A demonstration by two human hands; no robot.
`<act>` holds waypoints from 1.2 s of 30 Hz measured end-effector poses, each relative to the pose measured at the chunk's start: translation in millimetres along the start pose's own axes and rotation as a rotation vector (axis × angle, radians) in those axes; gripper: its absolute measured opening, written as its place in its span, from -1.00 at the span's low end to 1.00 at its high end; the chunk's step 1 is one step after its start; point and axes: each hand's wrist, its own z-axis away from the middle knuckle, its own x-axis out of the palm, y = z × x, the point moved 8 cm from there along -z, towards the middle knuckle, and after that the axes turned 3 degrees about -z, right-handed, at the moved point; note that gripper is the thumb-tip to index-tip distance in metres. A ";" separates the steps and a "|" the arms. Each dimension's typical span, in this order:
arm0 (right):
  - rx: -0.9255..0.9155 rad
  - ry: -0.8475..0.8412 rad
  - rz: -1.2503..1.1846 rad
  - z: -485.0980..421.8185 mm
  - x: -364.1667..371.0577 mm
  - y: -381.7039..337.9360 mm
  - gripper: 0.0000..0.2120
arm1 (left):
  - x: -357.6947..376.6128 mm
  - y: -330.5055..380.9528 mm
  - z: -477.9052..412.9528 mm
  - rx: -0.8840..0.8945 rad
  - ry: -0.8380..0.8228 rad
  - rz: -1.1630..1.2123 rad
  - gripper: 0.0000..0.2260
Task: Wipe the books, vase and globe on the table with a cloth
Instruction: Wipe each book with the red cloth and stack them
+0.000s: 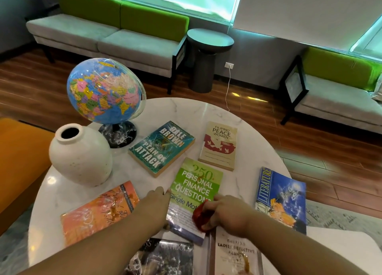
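Observation:
Several books lie on a round white marble table. My right hand grips a bunched red cloth over the lower part of the green finance book. My left hand touches that book's left edge with its fingertips. A globe on a dark stand and a white vase stand at the table's left. Around them lie a teal book, a cream book, a blue literature book and an orange book.
Two more books lie at the near edge, a dark one and a white one. An orange seat is at the left. Green and grey sofas and a dark side table stand behind, on wooden floor.

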 end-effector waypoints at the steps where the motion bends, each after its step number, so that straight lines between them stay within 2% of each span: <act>1: -0.011 0.004 0.039 -0.7 -3.5 1.6 -0.64 | 0.0 -0.3 -0.2 0.001 0.006 0.002 -0.16; 6: -0.215 -0.066 0.017 -10.5 6.2 -39.2 -0.76 | 1.9 -2.0 0.4 -0.005 0.004 -0.010 -0.14; 10: -0.103 0.049 -0.228 -8.4 -4.4 -11.1 -0.70 | 1.9 -1.5 -0.3 -0.006 0.000 0.002 -0.12; 14: 0.191 0.124 -0.093 -5.3 0.2 29.0 -0.65 | 2.2 -2.3 -0.6 -0.010 0.007 0.022 -0.15; 17: 0.070 0.095 -0.080 -15.7 17.3 2.3 -0.66 | 2.9 -2.8 -1.2 -0.017 0.004 0.018 -0.13; 19: -0.013 0.145 -0.120 -16.5 22.1 -0.8 -0.65 | 2.7 -2.4 -2.2 -0.021 -0.001 0.009 -0.12; 24: 0.363 0.317 -0.083 -9.0 11.8 58.5 -0.81 | 2.0 -1.7 -1.5 -0.018 0.005 0.017 -0.20; 26: 0.446 0.363 -0.186 -12.3 8.2 57.1 -0.89 | 2.7 -2.2 -0.9 -0.018 0.005 0.023 -0.20; 28: 0.388 0.305 -0.149 -17.4 7.7 43.3 -0.83 | 2.6 -2.6 -0.9 -0.021 -0.003 0.024 -0.20; 31: 0.439 0.269 -0.299 -10.5 17.3 55.3 -0.77 | 1.7 -1.9 -1.3 -0.024 -0.010 0.020 -0.20; 36: 0.668 0.417 -0.340 -10.3 -3.9 89.8 -0.69 | 1.7 -2.7 -1.7 -0.044 -0.022 0.020 -0.20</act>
